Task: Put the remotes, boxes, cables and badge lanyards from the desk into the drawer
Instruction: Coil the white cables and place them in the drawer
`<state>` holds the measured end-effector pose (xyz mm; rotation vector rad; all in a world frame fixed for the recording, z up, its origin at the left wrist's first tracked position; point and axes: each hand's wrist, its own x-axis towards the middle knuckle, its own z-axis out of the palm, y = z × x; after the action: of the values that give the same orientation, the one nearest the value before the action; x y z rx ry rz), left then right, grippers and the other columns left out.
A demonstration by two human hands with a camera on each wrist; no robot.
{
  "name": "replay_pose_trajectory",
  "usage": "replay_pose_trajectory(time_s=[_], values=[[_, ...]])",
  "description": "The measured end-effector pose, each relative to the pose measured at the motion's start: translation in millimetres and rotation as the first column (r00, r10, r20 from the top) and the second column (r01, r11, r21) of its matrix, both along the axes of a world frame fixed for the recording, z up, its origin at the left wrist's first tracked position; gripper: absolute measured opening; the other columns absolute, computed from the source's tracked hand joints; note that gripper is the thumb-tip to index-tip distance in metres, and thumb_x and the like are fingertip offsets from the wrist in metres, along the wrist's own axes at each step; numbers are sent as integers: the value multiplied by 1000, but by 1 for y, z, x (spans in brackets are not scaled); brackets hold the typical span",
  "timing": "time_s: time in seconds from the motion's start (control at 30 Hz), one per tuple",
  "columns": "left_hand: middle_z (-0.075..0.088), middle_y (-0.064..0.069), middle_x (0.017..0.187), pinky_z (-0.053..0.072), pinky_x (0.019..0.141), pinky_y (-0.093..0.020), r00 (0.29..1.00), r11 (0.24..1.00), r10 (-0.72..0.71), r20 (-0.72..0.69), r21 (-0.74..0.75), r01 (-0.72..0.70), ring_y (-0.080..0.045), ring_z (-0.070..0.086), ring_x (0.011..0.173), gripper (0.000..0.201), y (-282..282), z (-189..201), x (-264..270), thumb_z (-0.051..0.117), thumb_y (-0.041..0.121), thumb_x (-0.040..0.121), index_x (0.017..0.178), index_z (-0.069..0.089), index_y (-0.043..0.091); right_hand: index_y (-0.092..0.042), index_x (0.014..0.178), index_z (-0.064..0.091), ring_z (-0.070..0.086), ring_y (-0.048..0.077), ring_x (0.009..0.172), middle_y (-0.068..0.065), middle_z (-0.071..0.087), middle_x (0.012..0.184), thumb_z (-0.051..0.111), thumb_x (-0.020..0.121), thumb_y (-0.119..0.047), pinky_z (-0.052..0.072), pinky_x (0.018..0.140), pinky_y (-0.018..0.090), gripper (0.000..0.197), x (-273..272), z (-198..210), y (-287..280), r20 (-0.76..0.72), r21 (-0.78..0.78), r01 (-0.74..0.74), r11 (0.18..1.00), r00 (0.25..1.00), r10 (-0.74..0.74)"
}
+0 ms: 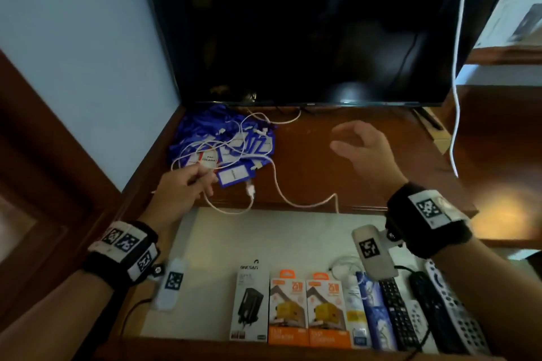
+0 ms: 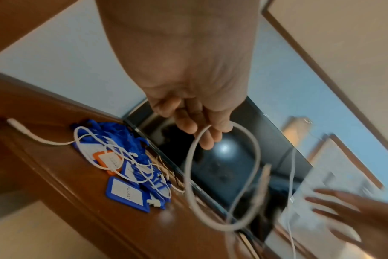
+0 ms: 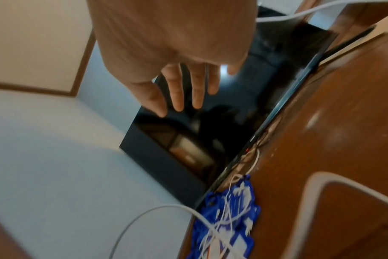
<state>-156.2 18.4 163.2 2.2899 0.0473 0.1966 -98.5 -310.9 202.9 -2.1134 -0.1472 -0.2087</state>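
Observation:
A heap of blue badge lanyards [image 1: 225,141] tangled with thin white cables lies at the desk's back left, also in the left wrist view as the lanyards [image 2: 131,168] and in the right wrist view as the lanyards [image 3: 230,219]. My left hand [image 1: 193,182] pinches a thicker white cable [image 1: 278,184] beside the heap; the cable [image 2: 210,175] loops below my curled fingers. My right hand [image 1: 349,141] hovers open above the bare desk, fingers [image 3: 177,91] spread and holding nothing. The open drawer [image 1: 264,231] below holds boxes [image 1: 305,308] and remotes [image 1: 425,311].
A dark TV screen [image 1: 308,23] stands along the back of the wooden desk [image 1: 366,184]. A white cord [image 1: 457,67] hangs at the right past the TV. A pale wall [image 1: 88,53] closes the left side. A coiled white cable [image 1: 343,267] lies in the drawer.

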Motion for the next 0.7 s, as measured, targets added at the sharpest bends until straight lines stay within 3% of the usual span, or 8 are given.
replay_pose_trajectory(time_s=[0.1,0.2,0.27,0.33,0.4,0.5,0.6,0.7], values=[[67,3,67,46,60,-12,984,979,-179,-24,94,181,-7,62,66,13,-8,22,-10,61,27,91,80,68,24,-34,120,52,45,10,121,-8,51,128,69,83,-31,38,100,32,41,-25,-6,40,-48,-60,-290,955,957,287],[69,4,75,45,60,-12,928,898,-373,-3,251,362,-7,63,69,12,-14,48,-4,60,36,90,85,67,28,-26,131,48,44,12,123,-4,47,136,75,80,-25,39,102,32,57,-38,-14,81,-157,23,-447,894,882,445],[69,7,80,44,62,-18,869,780,-493,41,462,421,-5,62,71,27,-15,61,8,53,50,89,90,69,28,-19,124,54,54,16,114,2,55,127,76,79,-20,47,97,38,50,-38,-21,100,-202,114,-455,883,860,469],[68,9,81,46,62,-26,799,635,-592,108,673,379,-9,60,74,39,-14,71,22,43,55,87,89,70,26,-8,105,61,62,18,94,8,65,105,75,79,-15,52,86,40,30,-35,-26,110,-196,203,-412,888,872,449],[67,8,78,45,54,-25,688,465,-707,165,842,275,-13,61,73,36,-12,77,36,43,47,89,86,70,23,-4,86,60,58,21,74,15,63,83,72,82,-15,48,73,37,17,-31,-29,113,-160,227,-380,896,894,420],[65,2,73,43,42,-27,582,228,-810,66,951,210,-20,62,66,25,-1,86,56,47,32,90,83,66,18,-6,75,55,45,11,56,6,50,66,65,89,-19,40,57,24,21,-26,-25,109,-128,243,-339,909,918,376],[65,-1,76,39,43,-28,643,102,-763,-69,969,224,-24,63,69,3,14,98,77,62,20,88,88,63,17,-6,70,54,36,2,49,-3,45,60,65,89,-19,33,49,11,25,-14,-18,98,-36,198,-252,947,964,264],[66,4,93,38,52,-28,765,123,-641,-58,976,177,-20,61,86,15,25,115,96,50,28,95,101,63,22,-7,71,55,38,4,52,-3,47,61,69,86,-17,33,50,13,22,2,-9,82,23,257,-164,952,986,163]])
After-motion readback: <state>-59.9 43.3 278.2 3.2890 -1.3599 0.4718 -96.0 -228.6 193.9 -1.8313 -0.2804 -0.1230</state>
